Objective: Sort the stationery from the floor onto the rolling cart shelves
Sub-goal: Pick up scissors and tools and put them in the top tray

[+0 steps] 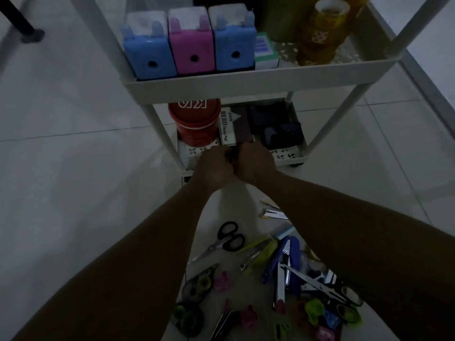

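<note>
On the upper shelf (246, 81) of the white rolling cart, along its front edge, stand from the left a blue sharpener box (147, 55), a pink one (190, 49) and a second blue one (234, 46), then a small green-and-white packet (266, 54); a roll of yellow tape (325, 30) stands toward the right side.

On the lower shelf (285, 153), a red tub (194, 119) fills the left back corner, a stamp pad box (230, 126) lies just beside it, and dark pads (280, 131) occupy the right part.

At the front edge of that lower shelf, the left hand (215, 166) and the right hand (256, 162) meet, touching each other, fingers curled together around a small dark item (232, 153) pinched between them; what it is cannot be told in the dim light.

On the floor (73, 143) below the forearms the stationery lies scattered: a correction tape (199, 281) at the left, black-handled scissors (226, 238) above it, a yellow-green stapler (261, 254) in the middle, a blue stapler (288, 257) beside it, and open scissors (320, 284) with coloured clips (317, 313) toward the right.
</note>
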Tool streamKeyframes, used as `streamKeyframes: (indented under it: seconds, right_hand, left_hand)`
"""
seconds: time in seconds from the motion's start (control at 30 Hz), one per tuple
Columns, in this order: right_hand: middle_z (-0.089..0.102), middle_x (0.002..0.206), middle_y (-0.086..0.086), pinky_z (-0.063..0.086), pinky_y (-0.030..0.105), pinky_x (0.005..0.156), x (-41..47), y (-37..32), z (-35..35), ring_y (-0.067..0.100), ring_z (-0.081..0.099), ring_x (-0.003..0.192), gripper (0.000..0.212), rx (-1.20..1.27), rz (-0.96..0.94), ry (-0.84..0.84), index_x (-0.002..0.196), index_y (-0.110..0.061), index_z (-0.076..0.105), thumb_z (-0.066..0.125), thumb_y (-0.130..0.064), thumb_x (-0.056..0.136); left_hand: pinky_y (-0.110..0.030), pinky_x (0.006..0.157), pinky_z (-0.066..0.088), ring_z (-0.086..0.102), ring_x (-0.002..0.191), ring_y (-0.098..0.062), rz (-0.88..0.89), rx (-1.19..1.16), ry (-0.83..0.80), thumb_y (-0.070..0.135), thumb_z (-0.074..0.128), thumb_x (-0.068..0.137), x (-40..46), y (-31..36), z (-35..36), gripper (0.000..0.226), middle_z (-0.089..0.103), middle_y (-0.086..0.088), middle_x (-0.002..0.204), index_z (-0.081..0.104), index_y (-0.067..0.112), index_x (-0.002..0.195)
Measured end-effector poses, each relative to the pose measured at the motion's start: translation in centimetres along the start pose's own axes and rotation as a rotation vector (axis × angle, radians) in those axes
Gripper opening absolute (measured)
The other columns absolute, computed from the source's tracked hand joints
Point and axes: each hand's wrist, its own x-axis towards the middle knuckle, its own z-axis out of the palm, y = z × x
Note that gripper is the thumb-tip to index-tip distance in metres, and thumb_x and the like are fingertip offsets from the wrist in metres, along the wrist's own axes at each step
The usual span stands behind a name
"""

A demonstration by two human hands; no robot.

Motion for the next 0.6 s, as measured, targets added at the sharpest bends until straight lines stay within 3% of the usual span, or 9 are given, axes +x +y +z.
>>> streamKeyframes:
  seconds: [0.1,0.2,0.3,0.37,0.43,0.53,0.6]
  right_hand:
    - [0.064,0.098,0.017,0.051,0.037,0.07,0.3,0.1,-0.5,0.034,0.061,0.088,0.027,0.099,-0.04,-0.113,0.101,-0.003,0.062,0.049,-0.025,0.094]
    - [0.062,0.111,0.016,0.046,0.035,0.073,-0.2,0.2,-0.5,0.033,0.059,0.1,0.028,0.047,-0.085,-0.176,0.114,-0.003,0.06,0.047,-0.019,0.094]
    - [0.062,0.116,0.013,0.047,0.038,0.081,-1.5,0.6,-0.7,0.032,0.057,0.105,0.031,-0.064,-0.168,-0.003,0.116,-0.008,0.059,0.053,-0.015,0.087]
    - [0.057,0.121,0.011,0.04,0.038,0.086,-2.8,0.8,-1.0,0.032,0.05,0.114,0.035,-0.132,-0.229,0.126,0.117,-0.01,0.058,0.057,-0.014,0.082]
    - [0.054,0.122,0.011,0.036,0.039,0.089,-4.5,1.4,-1.0,0.032,0.045,0.117,0.037,-0.177,-0.272,0.182,0.116,-0.011,0.057,0.059,-0.011,0.079]
    - [0.052,0.121,0.012,0.033,0.04,0.089,-8.0,2.2,-0.7,0.032,0.046,0.115,0.042,-0.199,-0.313,0.118,0.118,-0.013,0.054,0.065,-0.02,0.078]
    - [0.047,0.132,0.011,0.031,0.041,0.096,-11.0,2.8,0.0,0.032,0.042,0.122,0.061,-0.208,-0.304,-0.058,0.13,-0.017,0.046,0.07,-0.033,0.077]
  left_hand:
    - [-0.03,0.097,0.042,0.056,0.112,-0.028,0.059,-0.026,-0.118,0.0,0.049,0.091,-0.4,0.3,-0.7,0.034,0.06,-0.021,0.123,0.056,-0.002,0.125]
    - [-0.027,0.099,0.038,0.051,0.123,-0.03,0.105,-0.009,-0.094,-0.002,0.051,0.088,-1.3,0.4,-0.7,0.046,0.055,-0.019,0.132,0.049,0.002,0.134]
    - [-0.017,0.093,0.037,0.054,0.119,-0.028,0.187,-0.043,0.057,-0.006,0.051,0.082,-2.9,0.3,-0.4,0.048,0.059,-0.017,0.127,0.053,0.002,0.13]
    - [-0.027,0.096,0.041,0.054,0.115,-0.03,0.263,0.038,0.207,-0.007,0.051,0.08,-4.4,-0.2,-0.2,0.046,0.06,-0.019,0.122,0.057,0.001,0.124]
    - [-0.035,0.094,0.043,0.054,0.11,-0.032,0.312,0.121,0.229,-0.007,0.052,0.078,-6.2,-1.5,0.1,0.043,0.059,-0.019,0.117,0.058,0.001,0.12]
    - [-0.041,0.098,0.043,0.052,0.115,-0.03,0.201,0.116,-0.001,0.007,0.065,0.082,-9.0,-3.7,0.8,0.049,0.055,-0.017,0.125,0.051,0.003,0.129]
    - [-0.045,0.106,0.039,0.041,0.13,-0.029,0.009,0.179,-0.201,0.033,0.077,0.076,-10.7,-5.1,1.4,0.08,0.044,-0.012,0.139,0.037,0.011,0.142]
